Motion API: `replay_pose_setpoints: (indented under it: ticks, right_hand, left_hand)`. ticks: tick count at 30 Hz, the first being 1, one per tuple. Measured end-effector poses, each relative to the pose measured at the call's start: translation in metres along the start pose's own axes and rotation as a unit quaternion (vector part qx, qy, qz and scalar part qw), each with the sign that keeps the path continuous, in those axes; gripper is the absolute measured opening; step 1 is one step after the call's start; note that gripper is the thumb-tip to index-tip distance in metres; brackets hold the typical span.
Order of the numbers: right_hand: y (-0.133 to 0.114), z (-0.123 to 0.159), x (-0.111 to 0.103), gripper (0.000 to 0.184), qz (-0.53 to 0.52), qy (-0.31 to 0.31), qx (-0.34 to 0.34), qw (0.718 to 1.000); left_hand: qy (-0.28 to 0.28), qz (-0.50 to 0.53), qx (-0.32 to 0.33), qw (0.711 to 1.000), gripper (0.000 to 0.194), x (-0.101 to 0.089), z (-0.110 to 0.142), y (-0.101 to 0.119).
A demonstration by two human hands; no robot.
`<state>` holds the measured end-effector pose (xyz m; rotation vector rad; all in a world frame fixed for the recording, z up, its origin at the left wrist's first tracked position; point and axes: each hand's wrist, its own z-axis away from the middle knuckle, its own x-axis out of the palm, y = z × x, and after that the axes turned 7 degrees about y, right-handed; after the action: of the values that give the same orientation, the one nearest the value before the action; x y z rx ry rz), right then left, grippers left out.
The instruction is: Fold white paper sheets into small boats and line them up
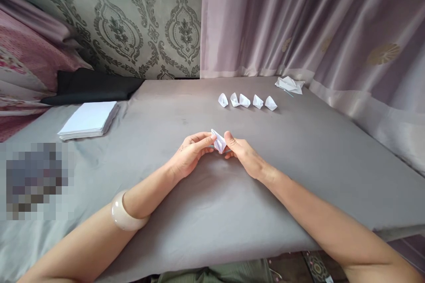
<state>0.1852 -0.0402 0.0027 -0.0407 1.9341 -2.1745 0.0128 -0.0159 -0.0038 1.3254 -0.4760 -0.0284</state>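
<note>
A small folded white paper piece (219, 142), pointed at its top, is held up between both hands over the grey cloth. My left hand (191, 152) pinches its left side, thumb in front and fingers behind. On its right side, my right hand (244, 152) grips it with the thumb raised near its edge. A thin bluish strip shows by the fingers below the paper; what it is I cannot make out. Beyond the hands, several folded white paper pieces (258, 101) stand in a row.
At the left lies a stack of white paper (88, 119), with black fabric (99, 85) behind it. More folded white paper (290, 84) and a thin blue stick rest at the back right. Curtains (265, 17) hang along the table's far and right edges. A blurred patch covers something at far left.
</note>
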Motion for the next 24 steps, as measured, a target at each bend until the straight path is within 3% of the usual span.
replay_pose_setpoints:
  ticks: [11, 15, 18, 24]
  right_hand:
    - [-0.0013, 0.0009, 0.0029, 0.048, -0.036, -0.014, 0.017, 0.999]
    - [-0.0039, 0.0028, 0.0029, 0.053, -0.063, -0.032, 0.044, 0.997]
    - [-0.0044, 0.0031, 0.0035, 0.041, -0.059, -0.015, 0.051, 0.997]
    - [-0.0022, 0.0004, 0.0062, 0.023, -0.056, 0.03, 0.048, 0.997]
  left_hand:
    - [0.007, -0.018, -0.01, 1.0, 0.018, -0.0004, -0.0002, -0.0016]
    - [0.075, -0.106, 0.01, 0.991, 0.021, 0.0041, 0.0019, -0.0034]
    - [0.118, -0.168, 0.044, 0.978, 0.024, 0.0056, 0.0024, -0.0056]
    - [0.119, -0.157, 0.052, 0.979, 0.026, 0.0046, 0.0016, -0.0065]
